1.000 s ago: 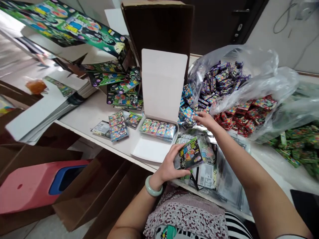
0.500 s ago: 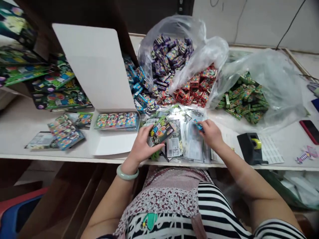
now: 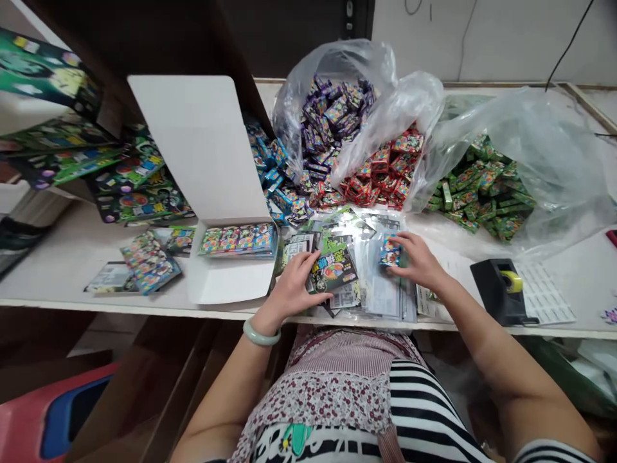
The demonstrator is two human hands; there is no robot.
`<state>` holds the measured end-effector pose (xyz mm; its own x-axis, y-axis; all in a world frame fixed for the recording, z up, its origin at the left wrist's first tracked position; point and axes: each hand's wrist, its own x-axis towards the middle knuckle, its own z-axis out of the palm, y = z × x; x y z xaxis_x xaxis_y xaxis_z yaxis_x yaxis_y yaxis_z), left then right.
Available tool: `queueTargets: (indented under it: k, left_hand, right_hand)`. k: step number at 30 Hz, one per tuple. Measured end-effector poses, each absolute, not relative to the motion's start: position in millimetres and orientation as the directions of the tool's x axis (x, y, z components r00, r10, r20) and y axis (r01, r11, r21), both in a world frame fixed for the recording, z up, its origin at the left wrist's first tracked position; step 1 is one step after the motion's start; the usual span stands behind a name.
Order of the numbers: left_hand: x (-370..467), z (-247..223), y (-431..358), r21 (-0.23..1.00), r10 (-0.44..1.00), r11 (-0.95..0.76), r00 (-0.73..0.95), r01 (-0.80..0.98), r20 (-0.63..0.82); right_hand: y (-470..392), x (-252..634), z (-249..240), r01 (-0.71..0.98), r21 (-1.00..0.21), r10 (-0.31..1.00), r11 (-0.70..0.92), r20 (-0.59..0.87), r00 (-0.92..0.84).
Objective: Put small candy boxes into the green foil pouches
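Observation:
My left hand [image 3: 295,288] holds a dark green printed card [image 3: 333,272] down on a pile of clear plastic sleeves [image 3: 380,292] at the table's front edge. My right hand [image 3: 420,260] pinches a small blue packet [image 3: 390,251] and presses it onto the same pile. An open white box [image 3: 231,276] with a raised lid [image 3: 200,145] stands just left of my left hand, with a row of filled packs [image 3: 240,238] inside.
Clear bags at the back hold purple packets [image 3: 332,112], red packets [image 3: 385,170] and green packets [image 3: 482,186]. Loose blue packets [image 3: 274,173] lie beside the lid. A black tape dispenser [image 3: 501,289] sits on the right. Green printed cards [image 3: 130,186] pile up on the left.
My right hand drew back from the blue packets with one packet and set it on the sleeves. My left hand lowered the green card onto the pile. The camera view swung right.

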<state>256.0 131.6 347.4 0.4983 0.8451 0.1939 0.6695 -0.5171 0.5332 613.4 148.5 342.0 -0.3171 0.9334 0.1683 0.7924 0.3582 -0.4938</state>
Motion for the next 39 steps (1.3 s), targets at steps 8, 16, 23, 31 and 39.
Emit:
queueTargets:
  k: [8, 16, 23, 31, 39]
  left_hand:
    - [263.6, 346.4, 132.6, 0.487, 0.745, -0.657, 0.592, 0.575, 0.308]
    - [268.0, 349.6, 121.9, 0.484, 0.731, -0.672, 0.608, 0.560, 0.312]
    - [297.9, 356.2, 109.5, 0.617, 0.867, -0.499, 0.357, 0.609, 0.349]
    - [339.7, 344.0, 93.9, 0.995, 0.967, -0.063, 0.243, -0.073, 0.079]
    - [327.9, 330.0, 79.7, 0.990, 0.987, 0.001, 0.161, -0.144, 0.023]
  right_hand:
    - [121.1, 576.9, 408.3, 0.729, -0.278, 0.776, 0.626, 0.319, -0.545]
    - [121.5, 568.0, 397.9, 0.544, -0.478, 0.692, 0.690, 0.212, -0.690]
    - [108.7, 552.2, 389.2, 0.485, -0.838, 0.939, 0.252, 0.091, -0.331]
    - [119.6, 565.1, 408.4, 0.443, -0.875, 0.942, 0.198, 0.046, -0.331]
    - [86.0, 531.0, 358.2, 0.188, -0.977, 0.992, 0.098, 0.111, 0.058]
